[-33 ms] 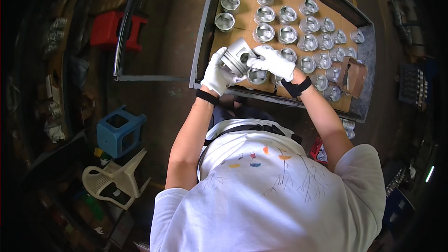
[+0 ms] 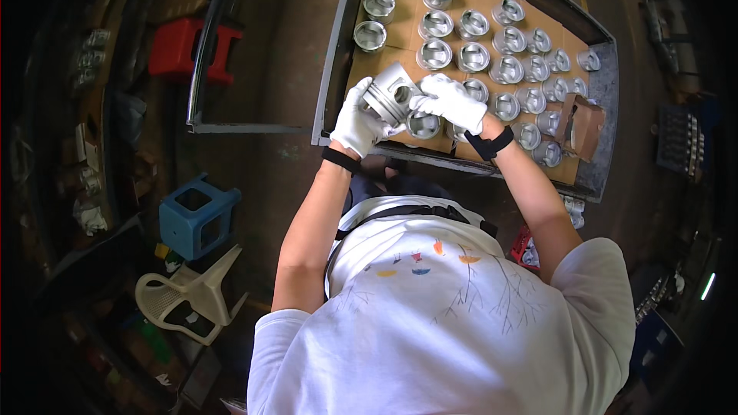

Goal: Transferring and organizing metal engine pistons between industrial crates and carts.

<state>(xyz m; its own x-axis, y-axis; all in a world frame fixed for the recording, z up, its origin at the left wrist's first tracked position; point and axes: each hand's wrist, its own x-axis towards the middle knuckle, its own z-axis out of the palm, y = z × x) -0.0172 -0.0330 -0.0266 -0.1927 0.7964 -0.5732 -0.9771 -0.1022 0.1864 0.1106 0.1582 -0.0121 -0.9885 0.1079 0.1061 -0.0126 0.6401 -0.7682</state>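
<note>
One large grey-walled tray [image 2: 609,81] is placed before the person, its floor covered by a brown cardboard sheet [image 2: 409,34]. Well apart on the left, a pale plastic armchair [image 2: 160,306], a blue stool [image 2: 178,223] and a red stool [image 2: 173,50] are seen. Near the tray's right wall, a small open carton [image 2: 586,132] is set among the pistons. Both hands are covered by white gloves, and each wrist is ringed by a black band. By the left hand [image 2: 356,124] a grooved piston [image 2: 385,94] is grasped, tilted, above the tray's near left part. The right hand [image 2: 453,100] is held with curled fingers at the piston's right side; whether anything is pinched there cannot be told. Silvery pistons [image 2: 434,54] are stood in rows on the sheet.
</note>
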